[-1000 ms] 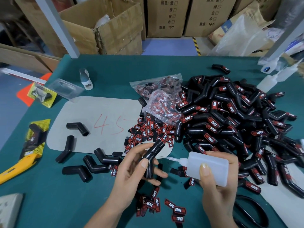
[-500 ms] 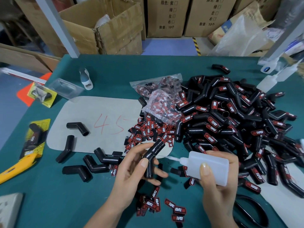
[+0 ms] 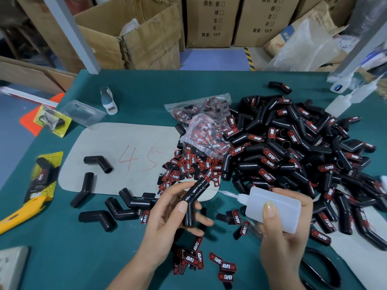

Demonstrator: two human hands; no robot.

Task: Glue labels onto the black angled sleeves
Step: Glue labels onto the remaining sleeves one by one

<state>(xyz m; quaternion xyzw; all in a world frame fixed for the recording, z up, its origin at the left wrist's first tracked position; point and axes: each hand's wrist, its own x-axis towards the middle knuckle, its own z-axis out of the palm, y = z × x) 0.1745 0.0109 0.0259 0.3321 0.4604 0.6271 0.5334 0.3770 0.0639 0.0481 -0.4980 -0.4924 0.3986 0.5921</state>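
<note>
My left hand point(image 3: 167, 214) grips a bare black angled sleeve point(image 3: 193, 197) above the green table, thumb on its bend. My right hand point(image 3: 280, 233) holds a white glue bottle point(image 3: 274, 208), its thin nozzle pointing left and reaching the sleeve's upper end. Loose red and black labels point(image 3: 188, 166) lie heaped behind my left hand, and more labels point(image 3: 224, 266) lie near the front edge. A big pile of labelled sleeves point(image 3: 293, 155) fills the right side. Several unlabelled sleeves point(image 3: 117, 208) lie to the left.
A grey mat marked 45 point(image 3: 125, 155) covers the table's middle left. A yellow utility knife point(image 3: 18, 214) and packaged parts point(image 3: 52, 120) sit at the left edge. Bags of labels point(image 3: 201, 122) lie behind the heap. Black scissors point(image 3: 322, 268) lie at the front right. Cardboard boxes stand beyond.
</note>
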